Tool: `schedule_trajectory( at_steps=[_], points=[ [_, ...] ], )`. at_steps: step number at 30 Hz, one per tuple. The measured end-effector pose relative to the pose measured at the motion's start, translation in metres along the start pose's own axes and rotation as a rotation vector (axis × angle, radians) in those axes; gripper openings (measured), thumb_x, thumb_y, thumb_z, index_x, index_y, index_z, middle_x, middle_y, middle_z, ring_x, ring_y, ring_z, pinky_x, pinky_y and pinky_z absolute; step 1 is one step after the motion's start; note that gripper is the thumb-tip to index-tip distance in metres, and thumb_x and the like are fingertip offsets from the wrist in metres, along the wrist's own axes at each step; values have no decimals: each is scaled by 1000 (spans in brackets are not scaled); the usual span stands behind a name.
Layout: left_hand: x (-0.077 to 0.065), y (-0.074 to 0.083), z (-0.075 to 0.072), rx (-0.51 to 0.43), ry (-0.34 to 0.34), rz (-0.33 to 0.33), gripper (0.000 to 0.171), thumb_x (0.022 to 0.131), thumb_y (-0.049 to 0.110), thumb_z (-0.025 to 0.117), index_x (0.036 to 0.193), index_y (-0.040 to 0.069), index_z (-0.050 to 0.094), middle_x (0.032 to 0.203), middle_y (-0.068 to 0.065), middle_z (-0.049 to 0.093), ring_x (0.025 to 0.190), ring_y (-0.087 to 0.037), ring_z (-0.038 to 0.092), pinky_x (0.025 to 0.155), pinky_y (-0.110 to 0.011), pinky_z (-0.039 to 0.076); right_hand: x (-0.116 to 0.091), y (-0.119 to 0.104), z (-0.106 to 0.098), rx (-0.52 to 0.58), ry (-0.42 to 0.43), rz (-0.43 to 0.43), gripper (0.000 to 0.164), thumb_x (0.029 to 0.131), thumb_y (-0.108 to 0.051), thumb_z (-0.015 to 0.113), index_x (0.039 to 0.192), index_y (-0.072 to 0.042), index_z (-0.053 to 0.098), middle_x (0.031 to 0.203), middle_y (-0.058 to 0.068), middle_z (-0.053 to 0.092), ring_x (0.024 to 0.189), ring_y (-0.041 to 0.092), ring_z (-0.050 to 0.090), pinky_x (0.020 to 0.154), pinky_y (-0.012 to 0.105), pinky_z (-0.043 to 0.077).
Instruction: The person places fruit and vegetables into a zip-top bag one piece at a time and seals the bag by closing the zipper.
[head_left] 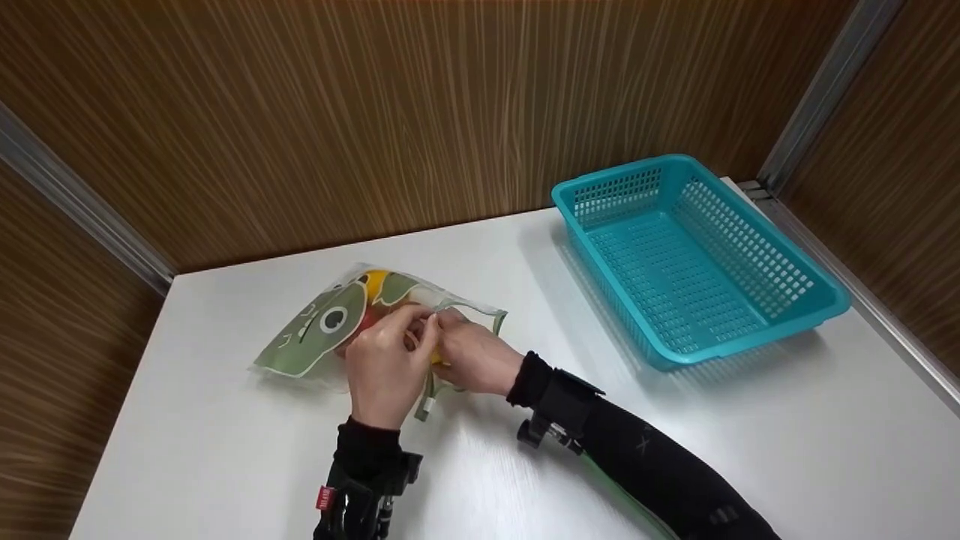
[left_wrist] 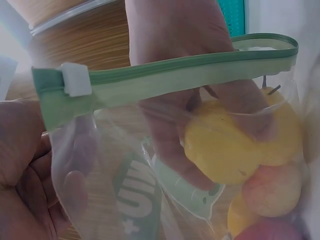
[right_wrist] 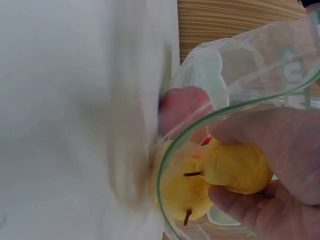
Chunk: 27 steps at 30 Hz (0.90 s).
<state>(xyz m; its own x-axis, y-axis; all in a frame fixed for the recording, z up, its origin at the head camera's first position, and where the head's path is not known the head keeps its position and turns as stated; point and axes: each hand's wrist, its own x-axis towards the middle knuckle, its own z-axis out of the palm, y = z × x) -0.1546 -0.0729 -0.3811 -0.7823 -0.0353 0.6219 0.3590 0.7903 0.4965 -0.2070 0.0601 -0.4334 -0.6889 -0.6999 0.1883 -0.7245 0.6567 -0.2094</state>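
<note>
A clear zip bag [head_left: 311,341] with a green cartoon face lies on the white table, its green-edged mouth spread apart. My left hand [head_left: 386,367] pinches the bag near its mouth. Through that mouth reaches my right hand [head_left: 478,354], its thumb and fingers around a yellow pear [right_wrist: 237,167] with a brown stem. Beside it in the bag is a second pear [right_wrist: 185,195]. Deeper in, the left wrist view shows a peach-coloured fruit [left_wrist: 272,189] and a red fruit [left_wrist: 270,231]. A white slider [left_wrist: 76,79] sits at one end of the zip.
A turquoise plastic basket [head_left: 675,277] with nothing in it stands at the back right of the table [head_left: 225,450]. Wood-grain panels [head_left: 450,112] close off the back and both sides.
</note>
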Motion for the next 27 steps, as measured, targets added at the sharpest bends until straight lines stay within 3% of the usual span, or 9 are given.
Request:
schedule_trajectory(
  at_steps=[7, 12, 17, 21, 27],
  points=[
    [2, -1, -2, -5, -2, -30, 9, 83, 19, 70, 89, 13, 73, 73, 0, 72, 60, -10, 60, 55, -25, 43, 8, -3, 5, 16, -43, 4, 61, 82, -21, 68, 137, -7, 46, 132, 12, 54, 118, 21, 53, 91, 29, 52],
    [2, -2, -3, 1, -1, -34, 10, 83, 20, 70, 89, 12, 73, 74, -1, 72, 60, -11, 60, 56, -26, 43, 12, -4, 7, 14, -51, -30, 68, 82, -22, 68, 142, -8, 39, 143, 7, 46, 126, 19, 48, 92, 27, 52],
    [2, -3, -4, 4, 14, -31, 11, 83, 20, 70, 89, 11, 73, 72, -1, 71, 59, -11, 60, 55, -27, 44, 14, -4, 9, -21, -58, -62, 70, 82, -22, 69, 143, -8, 38, 144, 5, 46, 128, 18, 47, 97, 27, 50],
    [2, -4, -4, 9, 21, -30, 11, 83, 22, 70, 88, 13, 73, 70, 1, 70, 58, -10, 59, 54, -25, 42, 13, -3, 9, -44, -32, -97, 68, 82, -25, 69, 141, -9, 41, 142, 5, 48, 127, 18, 49, 103, 28, 45],
    [2, -6, -6, 8, 33, -26, 10, 84, 22, 70, 87, 13, 72, 68, 0, 69, 57, -11, 60, 54, -26, 44, 2, -3, 1, -47, 42, -111, 63, 82, -25, 68, 139, -10, 45, 137, 5, 52, 118, 19, 54, 99, 30, 46]
  ],
)
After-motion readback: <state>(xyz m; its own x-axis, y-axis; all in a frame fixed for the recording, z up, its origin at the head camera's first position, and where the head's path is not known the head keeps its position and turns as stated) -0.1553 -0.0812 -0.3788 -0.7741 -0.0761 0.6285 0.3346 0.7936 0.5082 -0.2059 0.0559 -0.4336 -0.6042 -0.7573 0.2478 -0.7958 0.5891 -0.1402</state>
